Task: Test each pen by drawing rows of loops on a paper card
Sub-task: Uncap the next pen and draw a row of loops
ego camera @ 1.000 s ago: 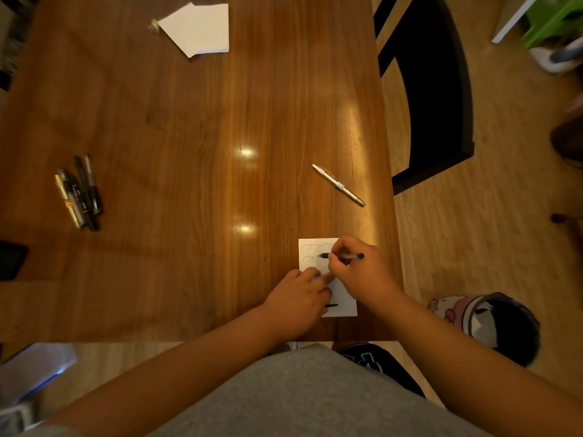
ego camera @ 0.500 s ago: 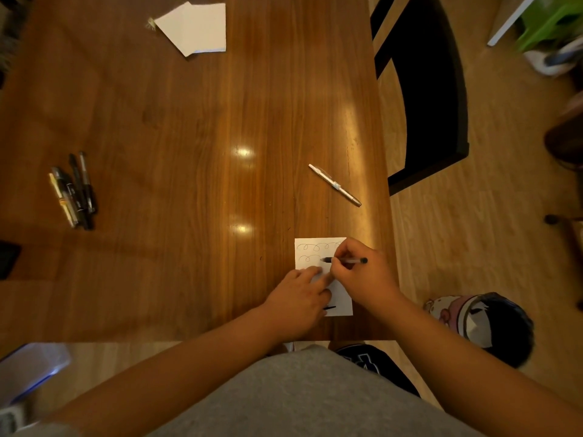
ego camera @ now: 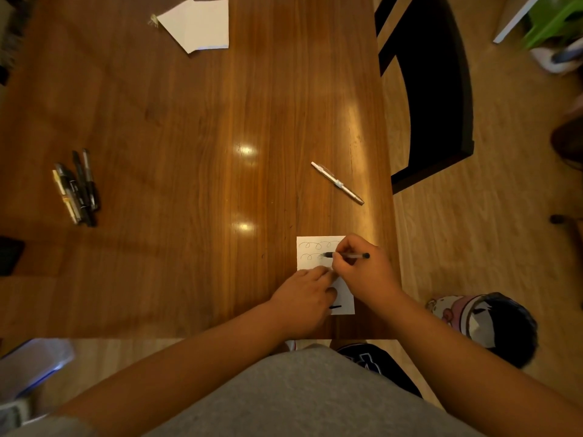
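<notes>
A small white paper card (ego camera: 310,261) lies near the table's front right edge, with one full row of loops and part of a second row drawn on it. My right hand (ego camera: 362,271) grips a black-capped pen (ego camera: 347,255), its tip on the second row. My left hand (ego camera: 304,298) rests on the card's lower left part, its fingers bent and pressing down; whether it holds anything is hidden. A short black object (ego camera: 335,307) lies on the card's lower edge beside that hand.
A white pen (ego camera: 337,183) lies alone on the wooden table (ego camera: 189,137), beyond the card. Several dark pens (ego camera: 77,187) lie bunched at the left. Folded white paper (ego camera: 198,25) sits at the far edge. A black chair (ego camera: 429,89) stands to the right.
The pen tip has moved along the second row of the card, adding loops. My left hand stays put on the card.
</notes>
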The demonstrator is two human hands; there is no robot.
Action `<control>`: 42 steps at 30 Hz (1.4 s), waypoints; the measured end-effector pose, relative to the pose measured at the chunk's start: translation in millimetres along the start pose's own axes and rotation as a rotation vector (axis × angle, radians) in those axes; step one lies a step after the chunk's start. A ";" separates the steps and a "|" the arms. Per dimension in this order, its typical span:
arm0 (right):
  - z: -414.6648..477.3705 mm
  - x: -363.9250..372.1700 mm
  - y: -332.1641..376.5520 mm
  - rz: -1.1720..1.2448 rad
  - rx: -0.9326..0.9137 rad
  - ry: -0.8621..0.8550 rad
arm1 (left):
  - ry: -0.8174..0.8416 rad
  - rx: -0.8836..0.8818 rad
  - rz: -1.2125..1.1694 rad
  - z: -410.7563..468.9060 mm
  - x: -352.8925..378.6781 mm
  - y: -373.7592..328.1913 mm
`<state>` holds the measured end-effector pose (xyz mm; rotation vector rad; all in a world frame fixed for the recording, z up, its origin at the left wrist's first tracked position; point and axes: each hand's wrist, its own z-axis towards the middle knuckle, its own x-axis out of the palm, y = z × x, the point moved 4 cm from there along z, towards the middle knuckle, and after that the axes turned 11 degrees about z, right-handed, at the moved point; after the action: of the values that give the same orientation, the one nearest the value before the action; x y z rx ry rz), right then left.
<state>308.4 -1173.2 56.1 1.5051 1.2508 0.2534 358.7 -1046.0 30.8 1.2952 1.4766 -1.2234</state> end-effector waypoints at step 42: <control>-2.4 -26.6 -17.7 0.062 0.023 -0.092 | 0.021 0.048 -0.003 20.0 -2.4 -15.8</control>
<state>285.7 -1195.8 54.4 1.5597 1.1384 0.2087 343.0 -1066.2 31.4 1.3419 1.4727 -1.2581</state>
